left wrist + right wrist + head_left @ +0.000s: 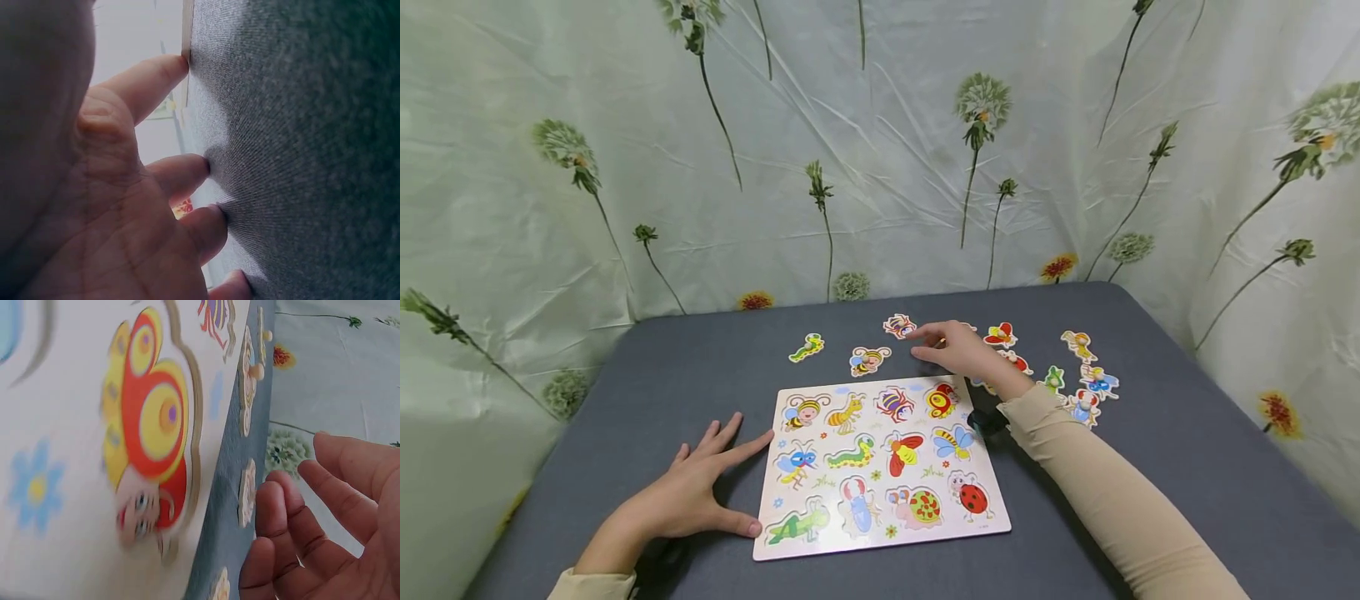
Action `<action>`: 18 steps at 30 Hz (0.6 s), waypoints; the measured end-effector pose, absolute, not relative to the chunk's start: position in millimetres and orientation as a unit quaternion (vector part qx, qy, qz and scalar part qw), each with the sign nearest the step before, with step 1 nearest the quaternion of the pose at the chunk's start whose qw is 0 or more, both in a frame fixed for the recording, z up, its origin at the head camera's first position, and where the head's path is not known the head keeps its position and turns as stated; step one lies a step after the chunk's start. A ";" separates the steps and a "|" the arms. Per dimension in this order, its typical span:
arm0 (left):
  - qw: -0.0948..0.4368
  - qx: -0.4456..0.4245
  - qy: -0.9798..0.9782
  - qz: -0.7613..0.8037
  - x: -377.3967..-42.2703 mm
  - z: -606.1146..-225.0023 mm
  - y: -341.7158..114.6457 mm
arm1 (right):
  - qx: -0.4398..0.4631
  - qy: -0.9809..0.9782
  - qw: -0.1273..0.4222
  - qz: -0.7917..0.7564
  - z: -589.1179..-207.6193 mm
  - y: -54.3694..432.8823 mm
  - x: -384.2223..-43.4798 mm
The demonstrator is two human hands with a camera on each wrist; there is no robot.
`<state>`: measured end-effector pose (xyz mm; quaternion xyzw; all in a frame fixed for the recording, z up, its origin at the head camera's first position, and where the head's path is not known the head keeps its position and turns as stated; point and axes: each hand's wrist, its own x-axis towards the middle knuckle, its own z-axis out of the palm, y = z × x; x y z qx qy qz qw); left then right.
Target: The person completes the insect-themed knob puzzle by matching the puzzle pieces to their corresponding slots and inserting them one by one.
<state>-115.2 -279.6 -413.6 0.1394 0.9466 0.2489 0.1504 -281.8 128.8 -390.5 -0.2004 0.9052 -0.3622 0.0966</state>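
My left hand lies spread at the left side of a wooden insect puzzle board, thumb and index fingertip touching its edge. In the left wrist view, the other fingertips rest on the dark cloth. Beyond the board's top right corner, my right hand reaches over the table with loosely bent fingers and nothing between them. Its index fingertip is right by a spider piece; whether they touch, I cannot tell. A bee piece and a caterpillar piece lie farther left.
More insect pieces, among them a red-winged one, a green one and a beetle, lie right of the board, some partly behind my right hand. Small peg knobs stick up from pieces. A flowered curtain hangs behind the table.
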 end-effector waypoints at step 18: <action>0.163 0.127 0.950 0.234 -115.8 -411.7 -276.1 | -0.213 0.884 0.129 -0.397 -402.5 87.5 -298.0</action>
